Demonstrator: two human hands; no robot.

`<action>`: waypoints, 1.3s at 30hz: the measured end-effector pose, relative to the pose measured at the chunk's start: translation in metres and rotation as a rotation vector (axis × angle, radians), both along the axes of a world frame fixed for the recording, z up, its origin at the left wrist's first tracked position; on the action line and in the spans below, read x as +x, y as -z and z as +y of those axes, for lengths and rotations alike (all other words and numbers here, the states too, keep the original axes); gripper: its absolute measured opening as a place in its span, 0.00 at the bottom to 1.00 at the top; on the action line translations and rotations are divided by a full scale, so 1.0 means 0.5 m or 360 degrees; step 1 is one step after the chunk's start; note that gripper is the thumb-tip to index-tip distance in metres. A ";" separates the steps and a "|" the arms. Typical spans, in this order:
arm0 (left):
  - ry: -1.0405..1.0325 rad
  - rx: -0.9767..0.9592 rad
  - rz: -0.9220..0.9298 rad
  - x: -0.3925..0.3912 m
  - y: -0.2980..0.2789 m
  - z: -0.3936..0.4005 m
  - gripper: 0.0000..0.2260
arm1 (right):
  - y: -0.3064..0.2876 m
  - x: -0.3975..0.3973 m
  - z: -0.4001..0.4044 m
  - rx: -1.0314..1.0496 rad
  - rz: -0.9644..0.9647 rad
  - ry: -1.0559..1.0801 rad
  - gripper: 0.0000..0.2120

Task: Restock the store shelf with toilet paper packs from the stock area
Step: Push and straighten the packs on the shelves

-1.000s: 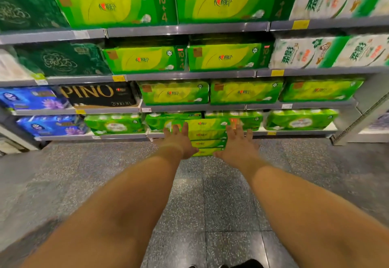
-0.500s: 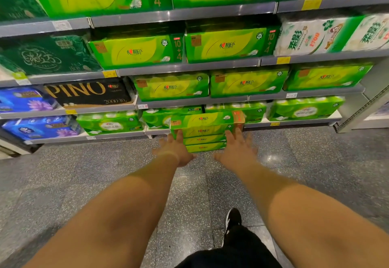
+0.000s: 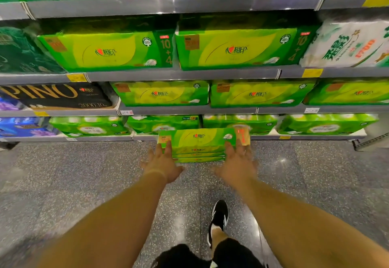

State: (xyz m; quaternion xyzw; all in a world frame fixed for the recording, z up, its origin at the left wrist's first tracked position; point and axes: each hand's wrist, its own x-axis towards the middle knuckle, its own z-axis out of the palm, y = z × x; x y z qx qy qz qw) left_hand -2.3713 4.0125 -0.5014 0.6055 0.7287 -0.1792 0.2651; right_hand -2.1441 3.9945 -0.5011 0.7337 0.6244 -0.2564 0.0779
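A stack of flat green and yellow toilet paper packs [image 3: 197, 139] stands on the floor just in front of the bottom shelf [image 3: 305, 136]. My left hand [image 3: 163, 163] reaches out with straight, spread fingers, its tips at the stack's left end. My right hand [image 3: 239, 164] mirrors it at the right end, its fingertips by the orange label. Neither hand has curled round a pack. I cannot tell whether the fingertips touch the packs.
Shelves [image 3: 189, 110] full of green packs rise ahead, with a black PINO pack [image 3: 61, 96] and blue packs [image 3: 21, 126] at left, and white packs [image 3: 347, 44] at upper right. Speckled grey floor [image 3: 84, 173] lies around. My black shoe [image 3: 220, 215] is stepped forward.
I have moved closer to the shelf and lower. Both hands have spread apart and come to the ends of the floor stack. My foot has stepped forward.
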 end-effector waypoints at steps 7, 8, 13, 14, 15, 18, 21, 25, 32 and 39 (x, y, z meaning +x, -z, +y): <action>0.0166 0.0051 0.0076 0.008 0.160 0.213 0.51 | 0.164 0.029 0.204 -0.0015 -0.0155 -0.0203 0.47; 0.0202 0.0063 0.0092 0.007 0.201 0.242 0.53 | 0.199 0.036 0.229 -0.0014 -0.0187 -0.0242 0.48; 0.0525 0.0002 0.0191 -0.009 0.438 0.374 0.60 | 0.395 0.057 0.346 -0.0186 -0.0298 -0.0365 0.55; 0.0562 -0.0016 0.0200 -0.010 0.483 0.392 0.62 | 0.439 0.061 0.364 -0.0213 -0.0318 -0.0407 0.56; 0.0585 -0.0024 0.0215 -0.012 0.528 0.409 0.63 | 0.487 0.065 0.384 -0.0223 -0.0335 -0.0452 0.57; 0.0677 -0.0066 0.0261 -0.013 0.638 0.443 0.66 | 0.617 0.072 0.429 -0.0253 -0.0345 -0.0546 0.59; 0.0750 -0.0066 0.0251 -0.018 0.717 0.464 0.68 | 0.702 0.077 0.460 -0.0223 -0.0340 -0.0635 0.61; 0.0775 0.0071 0.0167 -0.032 0.767 0.480 0.67 | 0.748 0.091 0.493 -0.0129 -0.0348 -0.0720 0.62; 0.0766 0.0284 0.0120 -0.032 0.767 0.455 0.55 | 0.746 0.091 0.479 -0.0038 -0.0360 -0.0739 0.56; 0.0757 0.0425 0.0050 -0.045 0.635 0.426 0.53 | 0.612 0.083 0.435 0.0035 -0.0330 -0.0670 0.57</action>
